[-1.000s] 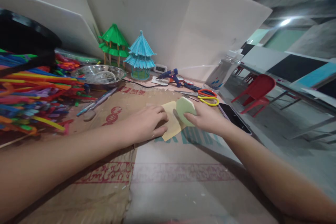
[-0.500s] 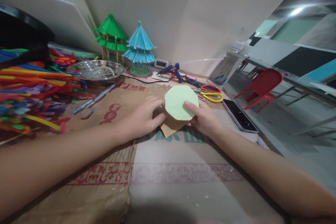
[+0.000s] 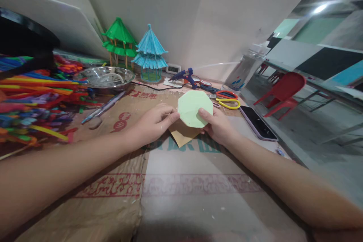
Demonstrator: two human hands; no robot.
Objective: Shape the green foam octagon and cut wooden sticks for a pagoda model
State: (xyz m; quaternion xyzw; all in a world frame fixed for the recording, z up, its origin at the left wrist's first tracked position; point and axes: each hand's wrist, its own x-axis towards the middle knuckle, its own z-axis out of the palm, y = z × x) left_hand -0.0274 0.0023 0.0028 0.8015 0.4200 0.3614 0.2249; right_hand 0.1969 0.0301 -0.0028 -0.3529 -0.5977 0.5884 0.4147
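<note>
A pale green octagonal piece of card (image 3: 193, 106) is held up over the table between both hands. My right hand (image 3: 219, 125) grips its right edge, thumb flat on the face and fingers behind. At the left edge my left hand (image 3: 159, 120) pinches it, thumb tip on the rim and fingers partly hidden. A tan square-cornered piece (image 3: 183, 135) shows below the card; whether it is held or lies on the table I cannot tell.
Behind stand a green pagoda model (image 3: 120, 38) and a blue one (image 3: 150, 53). A glue gun (image 3: 184, 76), scissors (image 3: 229, 103) and a phone (image 3: 258, 124) lie beyond and right. Left are a metal bowl (image 3: 104, 77) and colourful pipe cleaners (image 3: 36, 102).
My left thumb has moved up onto the card's left edge, closing the gap to the fingers. The card has turned slightly; my right hand keeps its grip.
</note>
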